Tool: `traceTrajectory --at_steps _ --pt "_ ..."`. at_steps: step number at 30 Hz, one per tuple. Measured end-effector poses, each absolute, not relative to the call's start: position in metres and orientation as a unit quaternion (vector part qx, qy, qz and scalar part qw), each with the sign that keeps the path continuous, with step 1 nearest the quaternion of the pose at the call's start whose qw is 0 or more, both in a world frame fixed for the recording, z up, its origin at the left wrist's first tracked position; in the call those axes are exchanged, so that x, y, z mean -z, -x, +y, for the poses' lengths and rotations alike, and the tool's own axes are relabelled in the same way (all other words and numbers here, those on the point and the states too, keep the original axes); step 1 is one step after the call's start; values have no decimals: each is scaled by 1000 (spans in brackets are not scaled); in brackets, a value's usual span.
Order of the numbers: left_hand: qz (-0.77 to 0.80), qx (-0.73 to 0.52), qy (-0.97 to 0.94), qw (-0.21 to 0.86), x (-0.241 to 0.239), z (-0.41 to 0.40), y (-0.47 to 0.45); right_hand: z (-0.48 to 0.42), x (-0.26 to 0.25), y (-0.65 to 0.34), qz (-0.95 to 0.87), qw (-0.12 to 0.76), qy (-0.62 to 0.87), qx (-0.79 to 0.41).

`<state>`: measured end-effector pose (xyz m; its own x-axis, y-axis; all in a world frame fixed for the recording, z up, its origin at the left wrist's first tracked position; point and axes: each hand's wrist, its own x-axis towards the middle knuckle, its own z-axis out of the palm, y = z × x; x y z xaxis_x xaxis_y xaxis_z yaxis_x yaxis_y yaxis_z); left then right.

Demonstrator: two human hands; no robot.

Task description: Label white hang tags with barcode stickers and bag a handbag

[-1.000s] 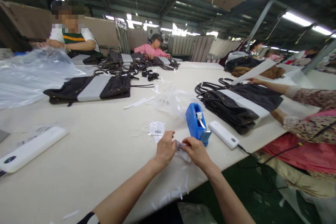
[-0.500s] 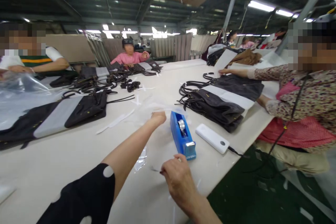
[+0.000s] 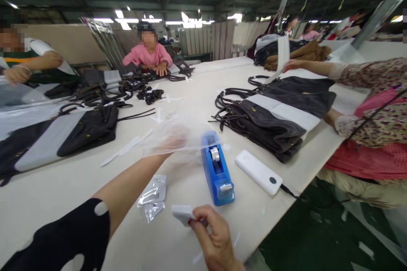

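Note:
My right hand pinches a small white flat piece, like a thin stack of cards or folded paper, low over the table's near side. My left hand is stretched forward, behind or inside a thin clear plastic bag. Film and motion blur hide its fingers. Just right of the bag stands a blue tape dispenser with a roll in it, partly overlapped by the film. Small clear plastic packets lie between my left forearm and the dispenser.
A white power bank with a black cable lies near the table's right edge. Dark handbags with white paper bands lie right and left. A person at right handles bags; two people work across and left.
My right hand has moved down slightly, and the white piece now shows in its fingers. My left hand and the plastic bag have shifted left. The view has turned, uncovering the packets more.

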<state>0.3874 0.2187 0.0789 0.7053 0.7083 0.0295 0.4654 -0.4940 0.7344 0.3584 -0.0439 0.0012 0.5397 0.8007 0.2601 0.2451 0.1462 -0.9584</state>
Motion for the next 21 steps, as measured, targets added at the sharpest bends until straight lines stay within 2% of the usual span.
traceTrajectory --at_steps 4,7,10,12,14,18,21 --pt "304 -152 -871 355 -90 189 -360 -60 -13 -362 -353 663 612 -247" --pt "262 -199 -872 363 -109 143 -320 -67 -27 -356 -289 716 572 -277" --pt "329 -281 -761 483 -112 93 -270 -71 -40 -344 -250 737 531 -336" --pt "401 -292 -647 580 -97 68 -236 -72 -41 -335 -245 733 510 -376" --pt "474 -282 -555 623 -71 52 -200 -72 -33 -322 -236 725 503 -407" --pt "600 -269 -489 573 -21 43 -135 -71 -7 -291 -215 686 514 -468" --pt "626 -251 -522 522 -7 46 -104 -67 3 -268 -233 655 514 -503"
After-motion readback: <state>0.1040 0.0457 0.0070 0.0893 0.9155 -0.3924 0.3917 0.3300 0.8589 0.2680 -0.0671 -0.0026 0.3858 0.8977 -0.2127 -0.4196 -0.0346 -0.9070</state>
